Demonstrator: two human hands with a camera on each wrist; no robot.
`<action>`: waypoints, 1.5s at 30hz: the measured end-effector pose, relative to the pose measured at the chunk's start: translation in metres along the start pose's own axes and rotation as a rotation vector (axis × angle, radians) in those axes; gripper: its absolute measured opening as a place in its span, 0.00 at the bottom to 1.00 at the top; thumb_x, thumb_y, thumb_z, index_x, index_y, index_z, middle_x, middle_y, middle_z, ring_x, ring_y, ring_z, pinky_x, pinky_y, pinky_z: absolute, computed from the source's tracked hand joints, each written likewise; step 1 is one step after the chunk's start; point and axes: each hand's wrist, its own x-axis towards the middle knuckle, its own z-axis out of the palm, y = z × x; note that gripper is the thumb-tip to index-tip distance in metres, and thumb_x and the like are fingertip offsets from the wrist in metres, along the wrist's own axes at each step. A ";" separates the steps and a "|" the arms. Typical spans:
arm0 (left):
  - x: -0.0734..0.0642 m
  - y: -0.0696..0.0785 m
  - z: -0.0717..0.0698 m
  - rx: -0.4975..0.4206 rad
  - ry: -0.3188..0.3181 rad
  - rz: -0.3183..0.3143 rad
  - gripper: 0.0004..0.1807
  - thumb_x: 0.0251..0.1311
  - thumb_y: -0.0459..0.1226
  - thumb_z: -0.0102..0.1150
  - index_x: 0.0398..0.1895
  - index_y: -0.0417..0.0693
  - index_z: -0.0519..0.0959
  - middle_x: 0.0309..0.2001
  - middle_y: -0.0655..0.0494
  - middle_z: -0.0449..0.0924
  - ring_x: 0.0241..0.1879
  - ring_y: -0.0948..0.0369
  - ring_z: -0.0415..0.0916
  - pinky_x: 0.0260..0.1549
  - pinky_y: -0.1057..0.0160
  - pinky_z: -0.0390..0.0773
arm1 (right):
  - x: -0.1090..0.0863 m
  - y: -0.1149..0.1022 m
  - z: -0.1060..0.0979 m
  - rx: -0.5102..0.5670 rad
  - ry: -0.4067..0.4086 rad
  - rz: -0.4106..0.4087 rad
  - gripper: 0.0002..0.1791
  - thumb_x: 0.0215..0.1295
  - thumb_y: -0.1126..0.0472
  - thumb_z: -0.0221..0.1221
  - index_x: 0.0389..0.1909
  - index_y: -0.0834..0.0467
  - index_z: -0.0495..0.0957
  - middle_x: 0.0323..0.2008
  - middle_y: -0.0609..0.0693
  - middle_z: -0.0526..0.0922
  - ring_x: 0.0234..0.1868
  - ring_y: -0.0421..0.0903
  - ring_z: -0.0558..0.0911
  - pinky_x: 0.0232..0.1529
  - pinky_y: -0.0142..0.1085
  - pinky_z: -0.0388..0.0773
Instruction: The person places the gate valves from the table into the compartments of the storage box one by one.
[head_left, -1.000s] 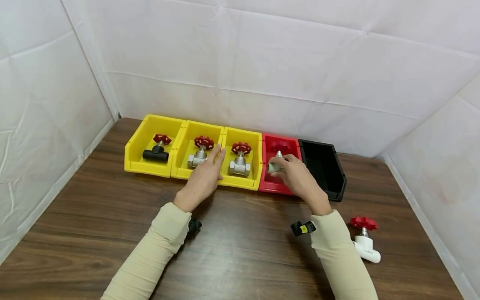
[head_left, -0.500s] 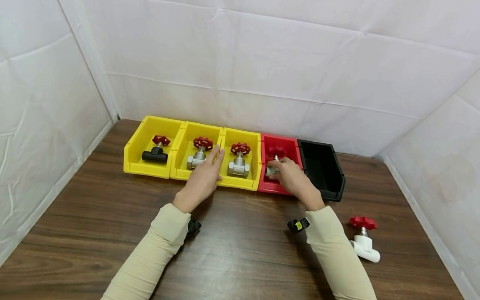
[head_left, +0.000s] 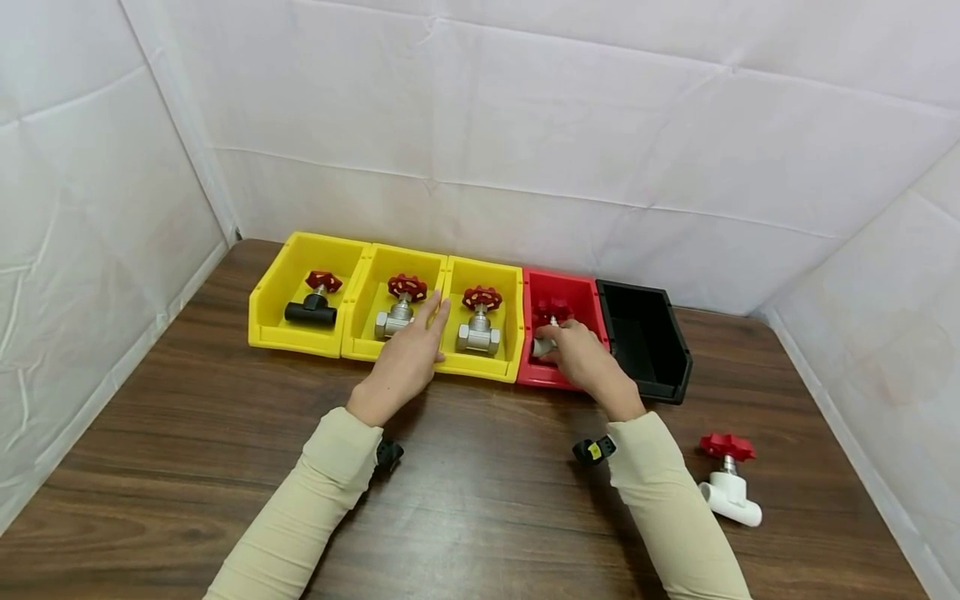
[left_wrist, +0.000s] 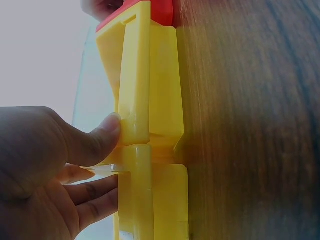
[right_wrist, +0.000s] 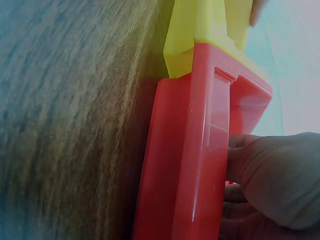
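Inside the red bin [head_left: 542, 377], my right hand [head_left: 588, 360] grips a grey valve [head_left: 543, 347] by its body. The valve's red handwheel [head_left: 553, 310] points to the back of the bin. In the right wrist view, the bin's front wall hides the valve and the fingertips. My left hand [head_left: 405, 362] rests over the join of two yellow bins, its index and middle fingers extended. The thumb [left_wrist: 107, 131] touches a yellow rim in the left wrist view. Metal valves lie on either side of this hand, a left one [head_left: 395, 318] and a right one [head_left: 478, 333].
The leftmost yellow bin [head_left: 294, 340] holds a black valve [head_left: 311, 311] with a red wheel. A black bin [head_left: 652, 337] adjoins the red one on its right. On the table's right lies a white valve [head_left: 729, 496] with a red wheel. White cloth walls [head_left: 525, 117] stand behind and beside the table.
My right hand has lowered the grey valve further into the red bin, still gripping it. The left hand has stayed in place.
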 end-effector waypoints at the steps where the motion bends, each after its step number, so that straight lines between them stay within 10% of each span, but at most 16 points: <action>1: 0.000 0.000 0.000 -0.001 0.000 -0.002 0.41 0.57 0.27 0.64 0.72 0.36 0.55 0.72 0.39 0.51 0.17 0.61 0.64 0.17 0.66 0.67 | 0.000 0.000 0.000 0.002 -0.001 0.002 0.19 0.61 0.64 0.64 0.54 0.58 0.79 0.46 0.58 0.80 0.49 0.55 0.75 0.50 0.48 0.75; 28: 0.001 0.001 -0.002 -0.013 -0.034 -0.025 0.41 0.60 0.31 0.63 0.74 0.39 0.52 0.73 0.41 0.48 0.21 0.59 0.66 0.19 0.66 0.68 | -0.002 -0.009 -0.006 0.004 -0.067 0.100 0.20 0.62 0.65 0.62 0.56 0.55 0.79 0.51 0.58 0.77 0.53 0.54 0.72 0.53 0.51 0.73; 45: 0.000 0.000 -0.001 -0.012 -0.013 -0.007 0.40 0.59 0.30 0.63 0.73 0.37 0.54 0.72 0.39 0.51 0.20 0.59 0.65 0.19 0.66 0.67 | -0.087 -0.005 -0.035 -0.016 0.291 -0.044 0.22 0.60 0.68 0.63 0.56 0.57 0.77 0.49 0.61 0.75 0.47 0.57 0.74 0.44 0.53 0.76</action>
